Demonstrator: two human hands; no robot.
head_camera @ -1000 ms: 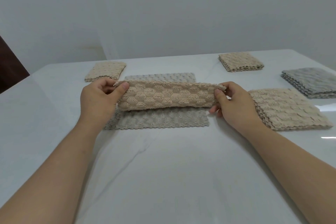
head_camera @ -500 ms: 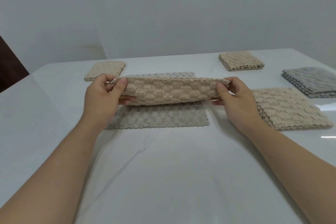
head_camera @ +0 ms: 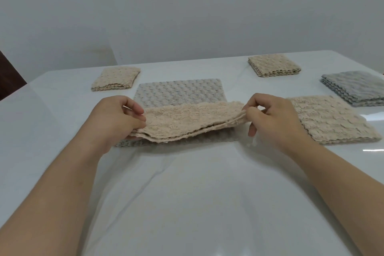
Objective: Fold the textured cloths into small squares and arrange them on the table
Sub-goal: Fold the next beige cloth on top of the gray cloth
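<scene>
Pinched at left end by left hand [head_camera: 116,119], fingers curled. Folded beige cloth [head_camera: 191,120] held with long axis left-right, just over grey cloth [head_camera: 178,91] on table [head_camera: 187,193]. Pinched at right end by right hand [head_camera: 274,119]. Probably next: end-to-end fold.

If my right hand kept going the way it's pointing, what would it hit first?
Probably the grey cloth spread flat under the beige cloth your right hand pinches; height unclear.
</scene>
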